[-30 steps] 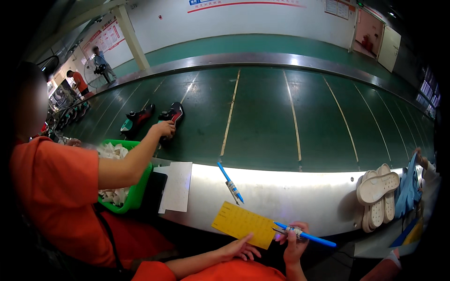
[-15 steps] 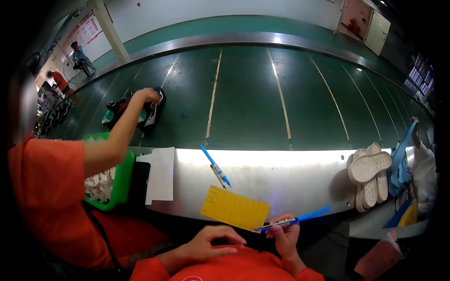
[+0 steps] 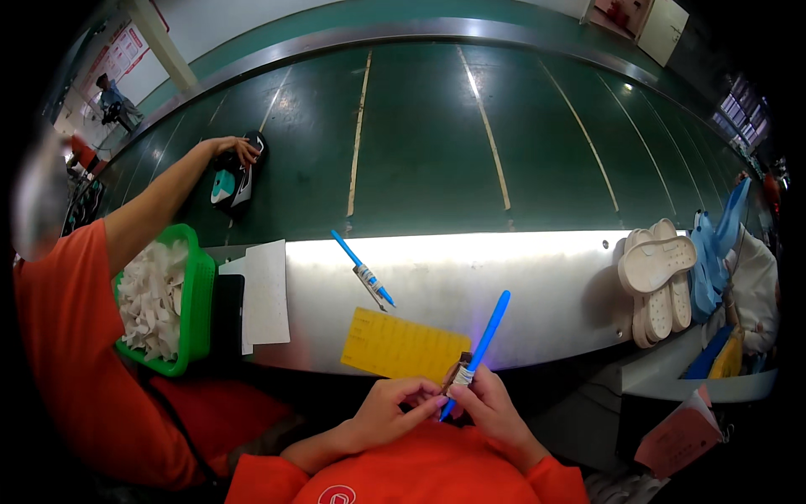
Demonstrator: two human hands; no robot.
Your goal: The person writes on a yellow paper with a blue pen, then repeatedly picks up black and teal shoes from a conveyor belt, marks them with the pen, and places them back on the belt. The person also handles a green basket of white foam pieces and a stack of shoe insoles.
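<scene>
Blue pen (image 3: 484, 339) sits in the right hand (image 3: 491, 405), low centre of the view, just in front of the near edge of the metal ledge (image 3: 470, 277); it tilts up and to the right, its upper end over the ledge's front face and its lower tip down between the two hands. Right-hand fingers are curled around the pen's lower part, where a pale wrap and a small dark piece (image 3: 459, 372) sit on the barrel. Left hand (image 3: 390, 409) is right beside it, fingers bent inward with the fingertips at the pen's lower tip; whether they actually pinch it cannot be told. Both forearms come up from the bottom edge in orange sleeves. Yellow card (image 3: 403, 346) lies on the ledge, just left of the pen, its near edge close to the hands. Second blue pen (image 3: 363, 270) lies flat on the ledge farther back, well apart from the hands. White paper sheet (image 3: 264, 294) lies at the ledge's left end. Beyond the ledge runs the dark green conveyor belt (image 3: 437, 134). On the left a co-worker in orange reaches out, hand (image 3: 238, 149) on a dark shoe (image 3: 238, 175) on the belt, green basket (image 3: 195, 302) of white pieces by their side. Pale shoe soles (image 3: 656, 277) are stacked at the right end of the ledge.
</scene>
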